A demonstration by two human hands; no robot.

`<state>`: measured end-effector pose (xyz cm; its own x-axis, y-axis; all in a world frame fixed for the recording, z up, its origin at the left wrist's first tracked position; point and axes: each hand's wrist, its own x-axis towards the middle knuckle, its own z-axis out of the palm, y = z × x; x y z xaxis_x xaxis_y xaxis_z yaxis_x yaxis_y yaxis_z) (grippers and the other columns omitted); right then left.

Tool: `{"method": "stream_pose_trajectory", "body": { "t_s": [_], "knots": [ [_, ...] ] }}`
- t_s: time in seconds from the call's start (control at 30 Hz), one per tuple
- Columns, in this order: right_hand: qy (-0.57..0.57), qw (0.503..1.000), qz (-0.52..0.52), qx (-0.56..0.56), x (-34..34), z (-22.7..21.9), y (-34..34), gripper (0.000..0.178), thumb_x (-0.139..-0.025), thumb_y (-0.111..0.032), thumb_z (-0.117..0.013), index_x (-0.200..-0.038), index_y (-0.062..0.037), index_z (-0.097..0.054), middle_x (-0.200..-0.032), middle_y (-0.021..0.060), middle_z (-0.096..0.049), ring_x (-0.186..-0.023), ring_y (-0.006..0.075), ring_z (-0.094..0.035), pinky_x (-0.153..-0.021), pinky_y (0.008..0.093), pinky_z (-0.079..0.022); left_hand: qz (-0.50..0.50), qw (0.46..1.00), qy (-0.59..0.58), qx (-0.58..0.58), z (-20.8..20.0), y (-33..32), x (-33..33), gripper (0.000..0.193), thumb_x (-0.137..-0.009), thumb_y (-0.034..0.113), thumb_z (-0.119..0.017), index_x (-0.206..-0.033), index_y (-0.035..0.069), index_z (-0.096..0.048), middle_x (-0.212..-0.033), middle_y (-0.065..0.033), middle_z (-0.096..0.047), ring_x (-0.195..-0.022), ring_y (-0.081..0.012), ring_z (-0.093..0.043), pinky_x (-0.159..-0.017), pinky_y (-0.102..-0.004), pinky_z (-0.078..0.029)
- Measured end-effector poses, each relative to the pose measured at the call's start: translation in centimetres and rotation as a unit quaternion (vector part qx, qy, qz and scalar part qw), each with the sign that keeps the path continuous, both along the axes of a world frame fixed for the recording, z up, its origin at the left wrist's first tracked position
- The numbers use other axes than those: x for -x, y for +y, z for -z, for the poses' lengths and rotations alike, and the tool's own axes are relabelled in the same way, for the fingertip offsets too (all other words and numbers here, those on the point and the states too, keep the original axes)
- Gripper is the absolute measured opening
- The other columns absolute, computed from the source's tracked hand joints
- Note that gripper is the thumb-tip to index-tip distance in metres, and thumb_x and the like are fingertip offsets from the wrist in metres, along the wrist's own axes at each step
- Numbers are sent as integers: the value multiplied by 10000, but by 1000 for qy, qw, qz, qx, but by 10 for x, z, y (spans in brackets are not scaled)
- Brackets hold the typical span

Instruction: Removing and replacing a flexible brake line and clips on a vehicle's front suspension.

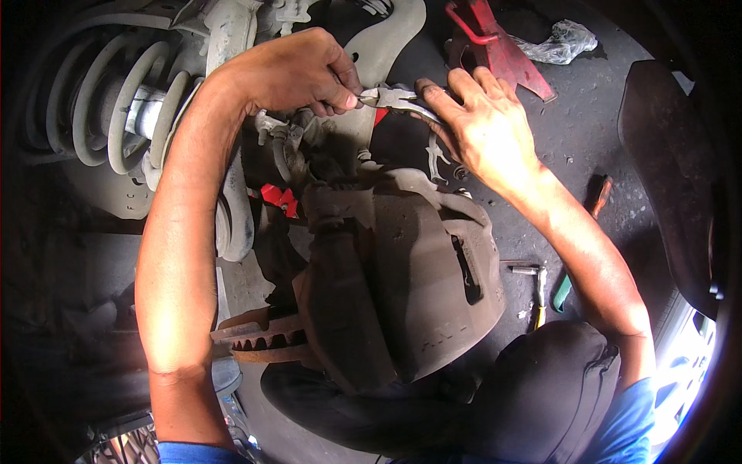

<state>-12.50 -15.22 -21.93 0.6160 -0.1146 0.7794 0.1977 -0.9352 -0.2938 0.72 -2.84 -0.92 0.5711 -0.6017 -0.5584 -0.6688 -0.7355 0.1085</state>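
Observation:
My right hand (483,127) grips the handles of metal pliers (394,99), which point left. At their jaws, the thumb and fingers of my left hand (297,73) are pinched together; whatever small thing lies between them is too hidden to name. Both hands are above a pale curved suspension arm (379,46). Below them sits a large brown brake caliper (433,286), with the rusty, vented edge of a brake disc (270,340) at its left. A small bright red part (280,199) shows between the caliper and my left forearm.
A coil spring (120,100) stands left of my left forearm. A red jack stand (498,54) and crumpled clear plastic (568,42) are at the far right. On the dark floor lie an orange-handled tool (603,195), a green handle (563,294) and a yellow-handled wrench (540,298).

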Motion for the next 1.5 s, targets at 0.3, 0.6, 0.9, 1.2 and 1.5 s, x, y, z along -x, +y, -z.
{"method": "stream_pose_trajectory", "body": {
  "t_s": [0.3, 0.6, 0.9, 1.2, 1.5],
  "knots": [
    [-10, 1000, -6, -2, 0, 1, 0, 353, -844, -256, -738, -1178, -153, -695, -990, 39, -608, -947, 243, -627, -784, 400, -526, 0, 1000, -9, 4, -1, 0, 2, 346, -860, 118, -810, -1113, -103, -732, -951, -171, -760, -798, -193, -733, -749, -294, -610],
    [-14, 1000, 2, 3, -1, 1, 0, 315, -860, -264, -718, -1160, -168, -697, -959, 27, -594, -930, 240, -627, -752, 390, -533, -2, 1000, 4, 8, -1, 0, 1, 345, -851, 119, -818, -1096, -109, -732, -922, -167, -754, -788, -192, -729, -728, -296, -606],
    [-15, 1000, 14, 8, -2, 1, 3, 342, -880, -294, -719, -1201, -181, -693, -973, 23, -600, -942, 235, -627, -752, 387, -532, -1, 1000, 14, 12, 0, 1, -2, 340, -861, 109, -809, -1104, -113, -726, -928, -166, -751, -785, -194, -725, -727, -302, -611],
    [-15, 1000, 24, 13, -3, 0, 5, 350, -889, -294, -720, -1218, -178, -691, -970, 25, -595, -933, 234, -623, -743, 389, -536, 4, 1000, -17, 9, 0, 1, 1, 316, -869, 108, -801, -1088, -111, -734, -912, -163, -753, -760, -191, -724, -711, -294, -607],
    [-19, 999, 26, 20, -1, -2, 7, 309, -874, -230, -694, -1168, -135, -699, -953, 47, -584, -925, 249, -623, -730, 385, -541, 5, 1000, -4, 1, -1, 0, -2, 312, -881, 101, -794, -1091, -118, -724, -906, -164, -750, -778, -199, -732, -718, -304, -612]
  ]
}}
